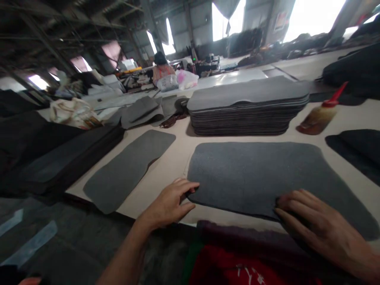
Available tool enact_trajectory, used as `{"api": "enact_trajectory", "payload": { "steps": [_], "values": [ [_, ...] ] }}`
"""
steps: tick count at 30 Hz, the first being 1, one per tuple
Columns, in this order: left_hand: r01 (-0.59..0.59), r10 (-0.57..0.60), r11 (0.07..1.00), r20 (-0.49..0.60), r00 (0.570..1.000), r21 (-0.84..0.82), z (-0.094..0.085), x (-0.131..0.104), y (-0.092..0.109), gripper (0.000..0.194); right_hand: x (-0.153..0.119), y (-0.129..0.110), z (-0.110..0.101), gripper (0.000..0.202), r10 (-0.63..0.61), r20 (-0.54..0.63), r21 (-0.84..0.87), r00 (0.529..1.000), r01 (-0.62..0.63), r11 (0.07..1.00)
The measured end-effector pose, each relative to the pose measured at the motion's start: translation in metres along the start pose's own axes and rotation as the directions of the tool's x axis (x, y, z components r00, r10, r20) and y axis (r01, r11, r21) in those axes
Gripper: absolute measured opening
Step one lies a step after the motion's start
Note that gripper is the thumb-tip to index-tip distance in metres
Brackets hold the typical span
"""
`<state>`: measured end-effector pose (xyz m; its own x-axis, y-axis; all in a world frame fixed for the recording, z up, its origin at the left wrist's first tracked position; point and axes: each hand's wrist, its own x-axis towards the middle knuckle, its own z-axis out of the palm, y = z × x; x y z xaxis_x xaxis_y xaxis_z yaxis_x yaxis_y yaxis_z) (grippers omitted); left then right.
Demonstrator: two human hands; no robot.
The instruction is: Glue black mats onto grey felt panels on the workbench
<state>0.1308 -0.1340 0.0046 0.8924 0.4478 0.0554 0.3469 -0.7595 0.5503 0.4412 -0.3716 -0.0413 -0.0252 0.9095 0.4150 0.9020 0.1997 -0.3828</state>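
Dark sheet point(240, 174), long axis crosswise on the worktop point(181, 152): near-left corner touched by the left hand point(172, 200), thumb and fingers parted; near edge met by the right hand point(316, 219), fingers bunched, grip not discernible.

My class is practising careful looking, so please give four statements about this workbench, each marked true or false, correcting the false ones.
1. The left hand is at the near left corner of the dark sheet in front of the stack. True.
2. A bottle is right of the stack. True.
3. The bottle's nozzle is blue. False: the nozzle is red.
4. The right hand grips the bottle. False: it is at the dark sheet's near edge.
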Motion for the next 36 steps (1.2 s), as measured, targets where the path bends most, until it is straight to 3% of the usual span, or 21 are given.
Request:
{"api": "enact_trajectory", "payload": {
  "steps": [7,21,36],
  "values": [
    [0.021,-0.024,0.998,-0.048,0.999,-0.058,0.007,-0.006,-0.005,0.045,0.005,-0.004,-0.004,0.020,-0.025,-0.065,0.002,0.998,0.025,1.000],
    [0.053,-0.060,0.987,-0.046,0.997,-0.150,0.010,-0.011,-0.009,0.035,-0.001,0.002,0.001,0.017,-0.004,-0.027,-0.014,1.000,0.004,1.000],
    [-0.044,0.044,0.998,-0.010,0.999,0.039,0.011,-0.015,-0.009,0.033,0.001,-0.001,0.000,0.020,-0.006,-0.066,-0.027,0.998,0.004,1.000]
  ]
}}
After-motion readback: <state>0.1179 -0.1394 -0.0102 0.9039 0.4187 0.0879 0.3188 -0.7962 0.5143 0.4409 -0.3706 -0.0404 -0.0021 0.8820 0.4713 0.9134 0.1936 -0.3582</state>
